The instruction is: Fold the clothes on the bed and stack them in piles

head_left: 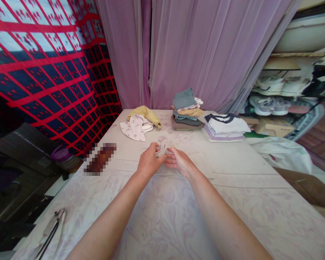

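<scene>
Small striped cloth [161, 150], one, folded, held mid-surface.
We record: left hand [149, 160] clamped on it; right hand [181, 161] alongside, fingers apart, contact unclear. Pink garment [137, 128] and yellow garment [148, 115], crumpled: by our judgement, left. Mixed-colour stack [188, 122] and white-topped stack [226, 126], folded: by our judgement, done. Surface: pale floral cover [162, 216]. Room: shoes [271, 105] shelved at right, mauve curtain [206, 50] behind.

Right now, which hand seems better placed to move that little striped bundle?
Probably the left hand: its thumb and fingers appear closed on the striped bundle. The right hand is close beside it, thumb and fingers apart, so seems better suited to steadying.
</scene>
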`<control>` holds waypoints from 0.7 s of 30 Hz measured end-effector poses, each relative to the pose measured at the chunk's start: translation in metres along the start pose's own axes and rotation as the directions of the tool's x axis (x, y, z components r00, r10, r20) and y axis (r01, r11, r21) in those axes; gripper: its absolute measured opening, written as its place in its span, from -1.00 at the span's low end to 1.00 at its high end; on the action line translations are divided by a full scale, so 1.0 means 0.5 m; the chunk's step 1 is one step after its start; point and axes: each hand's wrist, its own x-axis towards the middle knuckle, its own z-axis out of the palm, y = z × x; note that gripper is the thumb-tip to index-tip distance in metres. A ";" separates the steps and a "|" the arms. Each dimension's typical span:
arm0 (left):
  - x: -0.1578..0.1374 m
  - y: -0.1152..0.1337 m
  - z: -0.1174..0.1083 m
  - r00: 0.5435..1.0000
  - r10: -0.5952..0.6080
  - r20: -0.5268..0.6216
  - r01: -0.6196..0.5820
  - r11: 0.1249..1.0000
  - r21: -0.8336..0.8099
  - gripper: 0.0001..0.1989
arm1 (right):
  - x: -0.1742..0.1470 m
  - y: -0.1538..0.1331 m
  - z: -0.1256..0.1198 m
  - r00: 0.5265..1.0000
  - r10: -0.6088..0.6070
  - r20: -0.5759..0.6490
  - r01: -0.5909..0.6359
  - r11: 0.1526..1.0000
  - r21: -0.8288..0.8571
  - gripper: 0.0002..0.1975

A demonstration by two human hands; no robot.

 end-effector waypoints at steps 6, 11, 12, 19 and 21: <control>-0.003 -0.022 0.038 0.987 0.072 0.140 -0.041 0.976 -0.216 -0.63 | 0.033 0.026 -0.005 0.995 -0.043 -0.085 0.017 0.960 -0.278 -0.58; 0.016 -0.082 0.016 0.967 0.254 -0.011 -0.253 0.965 0.072 -0.68 | 0.044 0.051 0.001 0.978 -0.186 -0.097 0.068 0.719 -0.691 -0.59; 0.018 -0.092 0.018 0.956 0.292 0.007 -0.290 0.946 0.145 -0.63 | 0.042 0.051 0.003 0.972 -0.212 -0.101 0.069 0.668 -0.741 -0.61; 0.009 -0.131 0.070 0.957 0.211 0.201 -0.275 0.885 0.375 -0.40 | 0.011 0.034 0.023 0.946 -0.288 -0.149 -0.027 0.388 -0.921 -0.42; 0.012 -0.128 0.071 0.960 0.175 0.219 -0.250 0.886 0.391 -0.39 | 0.000 0.037 0.029 0.920 -0.361 -0.154 -0.026 0.336 -0.942 -0.41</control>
